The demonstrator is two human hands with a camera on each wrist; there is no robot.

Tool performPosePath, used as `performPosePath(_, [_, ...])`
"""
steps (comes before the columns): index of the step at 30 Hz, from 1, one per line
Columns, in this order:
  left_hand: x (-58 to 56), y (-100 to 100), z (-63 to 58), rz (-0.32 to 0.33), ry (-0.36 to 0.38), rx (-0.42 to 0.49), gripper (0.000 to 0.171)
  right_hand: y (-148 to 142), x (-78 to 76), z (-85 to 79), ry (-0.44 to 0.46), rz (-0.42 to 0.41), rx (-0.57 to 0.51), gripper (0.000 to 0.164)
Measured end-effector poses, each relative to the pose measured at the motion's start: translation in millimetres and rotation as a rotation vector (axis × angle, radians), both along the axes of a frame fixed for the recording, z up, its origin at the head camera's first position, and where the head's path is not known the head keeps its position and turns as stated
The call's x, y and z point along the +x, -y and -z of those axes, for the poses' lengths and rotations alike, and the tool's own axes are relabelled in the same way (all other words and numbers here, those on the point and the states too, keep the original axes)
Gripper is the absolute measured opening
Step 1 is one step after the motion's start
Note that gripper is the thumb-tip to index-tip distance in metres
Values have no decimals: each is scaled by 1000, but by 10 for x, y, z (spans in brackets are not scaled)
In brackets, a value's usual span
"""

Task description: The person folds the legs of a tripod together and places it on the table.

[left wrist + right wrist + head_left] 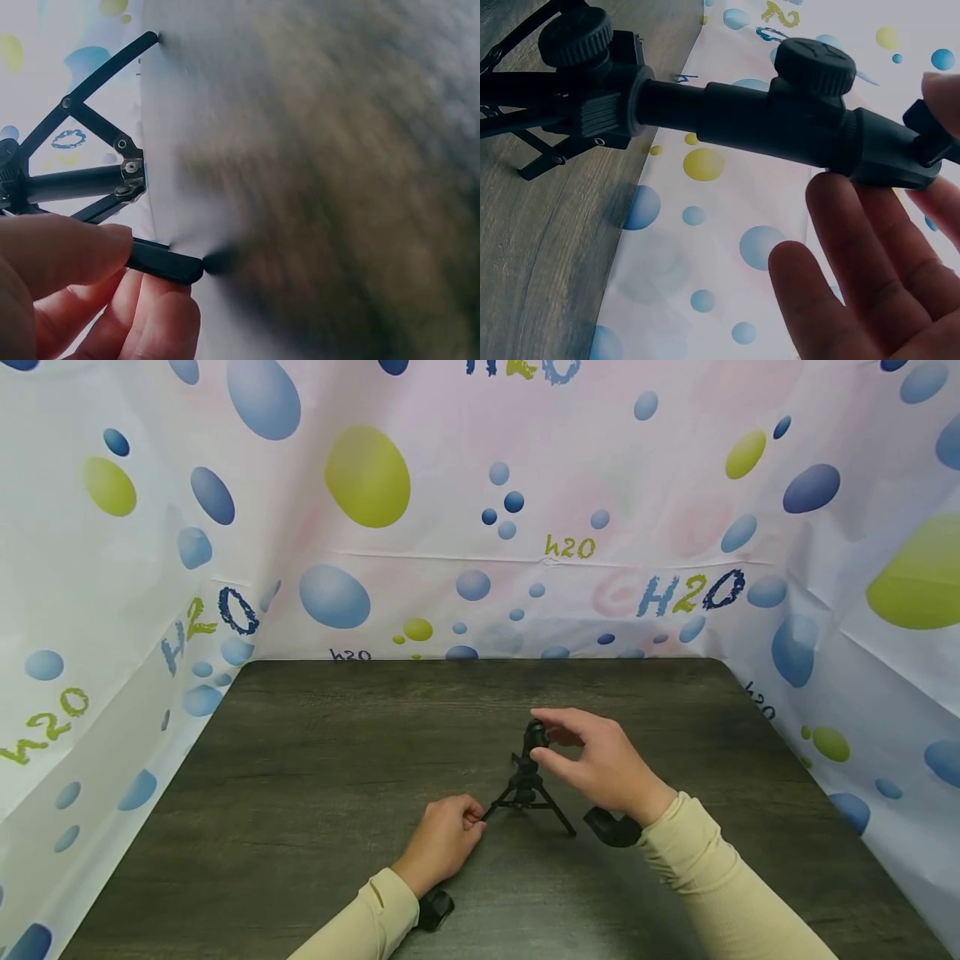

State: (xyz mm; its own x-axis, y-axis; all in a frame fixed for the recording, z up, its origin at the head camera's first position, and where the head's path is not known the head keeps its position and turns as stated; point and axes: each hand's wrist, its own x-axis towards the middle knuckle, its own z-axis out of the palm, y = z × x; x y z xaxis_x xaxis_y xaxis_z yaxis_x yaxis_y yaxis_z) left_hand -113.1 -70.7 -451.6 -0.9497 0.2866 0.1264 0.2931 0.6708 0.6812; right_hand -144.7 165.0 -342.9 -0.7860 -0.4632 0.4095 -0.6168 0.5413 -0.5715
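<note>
A small black tabletop tripod [527, 785] stands upright on its spread legs near the middle of the table. My left hand [441, 842] pinches the lower end of one leg [169, 262] between thumb and fingers, close to the tabletop. At the top, my right hand [603, 764] holds the tripod head [889, 150], fingers on one side and thumb at the small clamp piece [930, 133] at the tip. Below the head are a ribbed knob [816, 66], a slim column and a second knob [576, 36].
The dark wood table [337, 735] is enclosed by a white curtain [442, 435] with blue and green spots at the back and sides. Both wrists carry black straps, one strap [615, 827] hanging beside the right forearm near a tripod foot.
</note>
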Motion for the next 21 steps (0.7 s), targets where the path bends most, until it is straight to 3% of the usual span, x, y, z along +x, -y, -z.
performPosePath(21, [-16,-42,-3,14,-23,-45,5,11,-21,-85,-4,-10,92,41])
